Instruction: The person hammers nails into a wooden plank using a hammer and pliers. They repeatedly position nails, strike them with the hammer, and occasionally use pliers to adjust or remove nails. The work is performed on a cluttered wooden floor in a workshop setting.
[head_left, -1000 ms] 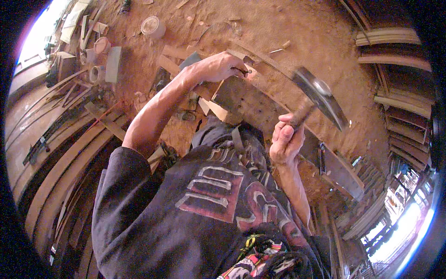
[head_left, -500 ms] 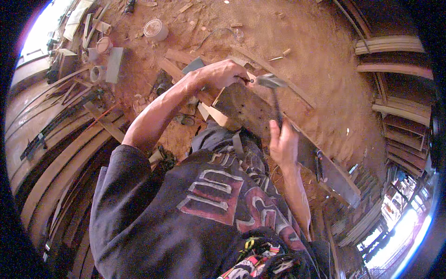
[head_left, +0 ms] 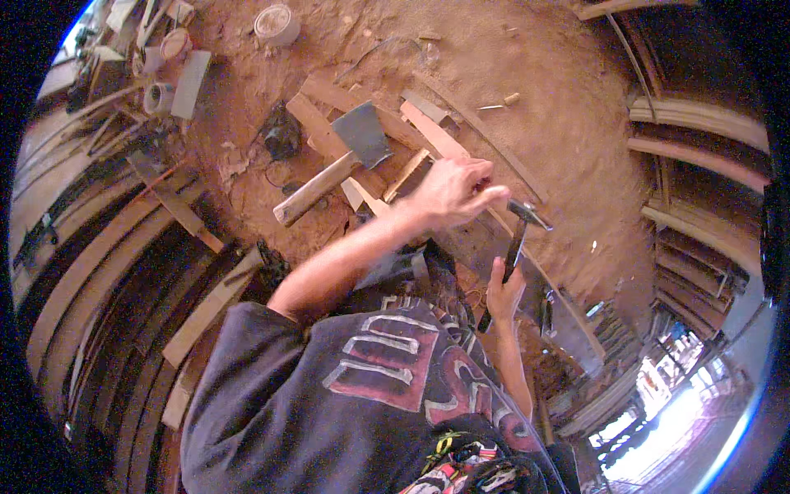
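Observation:
My right hand (head_left: 504,290) grips a hammer (head_left: 512,249) by its dark handle. The hammer's metal head points up and away, just right of my left hand. My left hand (head_left: 461,193) is closed over a long wooden board (head_left: 576,321), its fingers curled and its thumb stretched toward the hammer head. What those fingers hold, if anything, is hidden. A pinkish wood strip (head_left: 432,128) runs out beyond the left hand. Left of it lies a tool with a broad grey blade (head_left: 362,136) and a thick wooden handle (head_left: 317,188).
A small tool with a wooden handle (head_left: 511,99) lies on the sandy floor beyond the board. A whitish bucket (head_left: 277,25) stands at the far left. Stacked planks (head_left: 699,119) line the right side; long curved-looking boards (head_left: 90,288) fill the left.
My left hand has moved right and nearer along the board, uncovering the broad-bladed tool. The hammer has come nearer and right, with my right hand lower. The view has shifted.

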Demonstrator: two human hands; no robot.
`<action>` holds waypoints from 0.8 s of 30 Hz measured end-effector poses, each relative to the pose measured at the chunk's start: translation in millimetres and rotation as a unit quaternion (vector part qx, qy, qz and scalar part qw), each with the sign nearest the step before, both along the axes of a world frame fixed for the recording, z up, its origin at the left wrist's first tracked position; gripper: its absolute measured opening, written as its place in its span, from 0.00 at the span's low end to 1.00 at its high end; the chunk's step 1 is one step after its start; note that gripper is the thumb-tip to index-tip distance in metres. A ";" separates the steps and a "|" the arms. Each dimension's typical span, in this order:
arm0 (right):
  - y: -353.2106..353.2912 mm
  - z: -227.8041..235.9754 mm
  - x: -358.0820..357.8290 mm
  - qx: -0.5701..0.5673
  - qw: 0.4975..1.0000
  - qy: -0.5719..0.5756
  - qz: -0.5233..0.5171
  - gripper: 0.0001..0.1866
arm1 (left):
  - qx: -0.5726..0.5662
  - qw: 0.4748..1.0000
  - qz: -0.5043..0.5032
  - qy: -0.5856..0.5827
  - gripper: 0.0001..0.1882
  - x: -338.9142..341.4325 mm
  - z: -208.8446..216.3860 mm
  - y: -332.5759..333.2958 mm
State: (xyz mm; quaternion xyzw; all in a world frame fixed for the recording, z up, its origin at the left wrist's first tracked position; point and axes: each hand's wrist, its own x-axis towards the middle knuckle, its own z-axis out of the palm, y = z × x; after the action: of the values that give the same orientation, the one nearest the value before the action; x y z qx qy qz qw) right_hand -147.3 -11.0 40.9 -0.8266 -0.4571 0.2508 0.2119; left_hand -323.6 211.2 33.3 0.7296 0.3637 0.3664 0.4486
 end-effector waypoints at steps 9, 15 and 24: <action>-21.1 -59.8 32.1 -0.105 0.990 -0.084 -0.050 0.22 | 0.027 0.988 0.113 -0.101 0.15 22.6 -30.3 -5.8; 11.8 -36.8 5.6 -0.099 0.992 -0.076 -0.026 0.25 | 0.108 0.980 0.132 -0.098 0.17 35.3 -45.1 -12.4; -2.0 -49.9 21.0 -0.054 0.990 -0.126 0.041 0.24 | 0.169 0.977 0.122 -0.034 0.17 50.0 -60.5 -21.4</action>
State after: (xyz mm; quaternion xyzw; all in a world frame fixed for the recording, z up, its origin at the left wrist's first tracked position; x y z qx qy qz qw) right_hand -126.3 -13.1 -8.9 -0.8424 -0.4995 0.1773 0.0967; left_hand -273.6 189.8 -27.2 0.7320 0.3675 0.4993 0.2824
